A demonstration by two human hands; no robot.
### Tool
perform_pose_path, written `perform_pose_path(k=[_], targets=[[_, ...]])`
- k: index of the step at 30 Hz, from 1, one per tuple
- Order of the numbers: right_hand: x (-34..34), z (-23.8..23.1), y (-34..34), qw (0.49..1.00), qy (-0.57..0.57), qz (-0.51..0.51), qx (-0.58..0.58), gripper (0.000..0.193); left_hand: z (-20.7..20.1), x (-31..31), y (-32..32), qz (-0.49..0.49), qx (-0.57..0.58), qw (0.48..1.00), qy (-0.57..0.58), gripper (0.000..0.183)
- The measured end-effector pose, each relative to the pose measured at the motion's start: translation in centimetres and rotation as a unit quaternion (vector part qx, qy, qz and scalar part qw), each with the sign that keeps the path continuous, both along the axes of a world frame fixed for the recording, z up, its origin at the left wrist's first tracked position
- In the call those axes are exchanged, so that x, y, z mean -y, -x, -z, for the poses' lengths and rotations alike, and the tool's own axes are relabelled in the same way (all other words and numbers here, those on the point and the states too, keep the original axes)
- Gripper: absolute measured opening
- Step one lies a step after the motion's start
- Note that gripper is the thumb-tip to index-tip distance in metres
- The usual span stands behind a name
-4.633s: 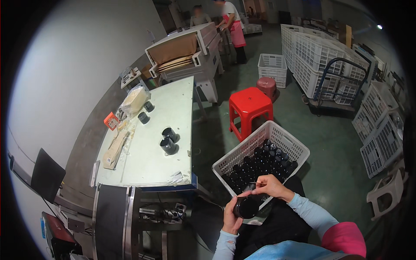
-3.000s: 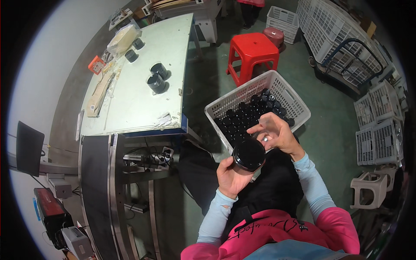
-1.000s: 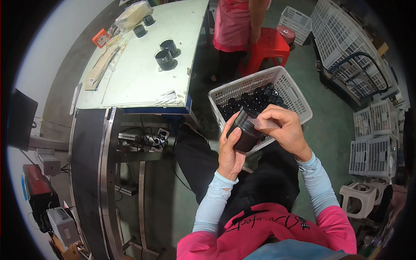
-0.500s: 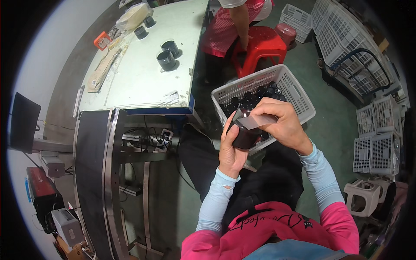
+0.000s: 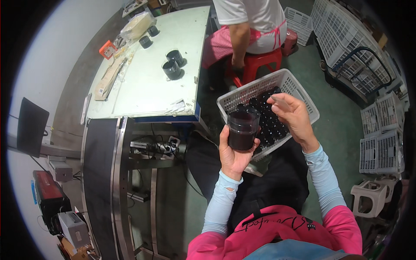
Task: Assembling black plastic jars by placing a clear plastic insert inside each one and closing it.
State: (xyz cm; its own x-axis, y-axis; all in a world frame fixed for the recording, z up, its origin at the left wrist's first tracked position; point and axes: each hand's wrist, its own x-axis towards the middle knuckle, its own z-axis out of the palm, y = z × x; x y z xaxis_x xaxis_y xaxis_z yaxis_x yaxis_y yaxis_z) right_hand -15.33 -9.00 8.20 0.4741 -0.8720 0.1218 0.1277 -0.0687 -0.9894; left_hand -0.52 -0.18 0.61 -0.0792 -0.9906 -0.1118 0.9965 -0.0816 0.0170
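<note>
My left hand is wrapped round a dark, glossy cylindrical jar from below and holds it upright. A clear film sleeve stands up past the jar's upper part. To the right of it, apart from the jar, my right hand pinches a thin greyish strip between thumb and fingers; whether it is film or something stiffer is hard to see. Behind both hands a white plastic crate holds several dark, round glossy pieces.
On the pale table stand several dark jars, a plastic bag and brown paper. A conveyor belt runs at my left. A co-worker sits on a red stool. Stacked white crates line the right.
My right hand has drawn away from the jar, up and to the right, with the strip. The jar now stands more upright in my left hand. The co-worker has sat down on the stool.
</note>
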Motion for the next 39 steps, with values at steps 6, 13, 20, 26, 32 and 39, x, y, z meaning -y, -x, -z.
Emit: perform_pose_path(k=[6, 13, 20, 26, 32, 39], targets=[[-0.2, 1.3, -0.5, 0.994, -0.088, -0.024, 0.054, 0.029, -1.2, 0.4, -0.5, 0.015, -0.062, 0.997, 0.048, 0.054], [-0.5, 1.1, -1.6, 0.994, -0.074, -0.032, 0.07, 0.03, -2.3, 0.9, -0.4, 0.01, -0.095, 0.994, 0.056, 0.059], [-0.6, 1.1, -1.6, 0.991, -0.105, -0.035, 0.076, 0.027, -2.7, 0.9, -0.5, 0.008, -0.137, 0.989, 0.052, 0.054], [-0.8, 1.3, -2.2, 0.988, -0.118, -0.023, 0.096, 0.025, -2.9, 1.0, -0.6, -0.002, -0.131, 0.989, 0.062, 0.054], [-0.8, 2.7, -1.9, 0.96, -0.195, -0.074, 0.187, 0.024, -4.0, 0.9, 0.4, -0.284, 0.411, 0.866, 0.016, 0.054], [-1.0, 4.3, -1.9, 0.939, -0.257, -0.068, 0.218, 0.026, -5.1, 1.2, -0.1, -0.485, 0.714, 0.497, 0.083, 0.066]])
